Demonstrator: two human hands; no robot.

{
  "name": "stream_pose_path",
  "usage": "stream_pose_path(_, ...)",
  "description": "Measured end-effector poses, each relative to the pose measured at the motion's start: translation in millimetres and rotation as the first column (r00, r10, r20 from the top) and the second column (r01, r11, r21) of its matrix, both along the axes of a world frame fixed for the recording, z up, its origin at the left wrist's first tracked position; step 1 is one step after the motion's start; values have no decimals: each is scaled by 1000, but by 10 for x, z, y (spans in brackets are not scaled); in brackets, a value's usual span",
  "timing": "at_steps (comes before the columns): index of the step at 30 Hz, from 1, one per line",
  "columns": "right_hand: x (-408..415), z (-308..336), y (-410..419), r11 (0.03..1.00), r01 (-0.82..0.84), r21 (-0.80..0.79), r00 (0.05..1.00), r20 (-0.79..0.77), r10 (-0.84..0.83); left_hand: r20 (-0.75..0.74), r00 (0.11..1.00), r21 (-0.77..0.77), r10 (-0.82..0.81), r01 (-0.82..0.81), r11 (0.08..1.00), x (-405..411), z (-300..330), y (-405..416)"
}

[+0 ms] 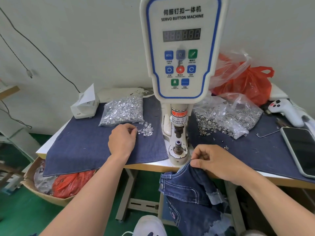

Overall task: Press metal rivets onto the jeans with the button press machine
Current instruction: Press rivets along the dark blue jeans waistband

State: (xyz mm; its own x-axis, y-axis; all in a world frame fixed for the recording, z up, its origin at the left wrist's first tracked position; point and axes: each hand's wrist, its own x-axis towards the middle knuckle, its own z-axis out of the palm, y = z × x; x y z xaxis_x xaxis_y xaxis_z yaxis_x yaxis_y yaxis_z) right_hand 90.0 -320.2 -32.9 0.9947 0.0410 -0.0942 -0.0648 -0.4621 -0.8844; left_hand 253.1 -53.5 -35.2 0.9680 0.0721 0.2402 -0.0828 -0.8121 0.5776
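Denim jeans [190, 188] pinched by right hand [219, 163]; left hand [121, 139] seemingly pinches one rivet [136, 128] beside two bags.

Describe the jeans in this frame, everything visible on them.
The jeans are dark blue denim with pale contrast stitching, a pocket seam and frayed, lighter distressed patches. A small metal stud shows near the left edge of the waistband area. They hang crumpled below the front edge of the table, not yet under the press. The right hand pinches their upper edge at the table edge, just in front of the machine's base. Lower down they run out of the frame.
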Motion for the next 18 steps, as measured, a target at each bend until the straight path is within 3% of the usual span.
stream_pose_path(5,6,-1,11,999,5,40,1000,-2,-5,89,991,-13,-99,101,995,-254,109,-94)
stream_pose_path(7,9,-5,14,998,6,60,1000,-2,-6,84,980,-89,-180,188,978,-373,159,-188)
stream_pose_path(13,15,-21,11,998,6,64,1000,-10,-6,63,877,-405,-476,459,791,-711,249,-478)
stream_pose_path(18,26,-46,1,997,12,71,1000,-14,-11,47,822,-343,-567,546,764,-785,266,-513)
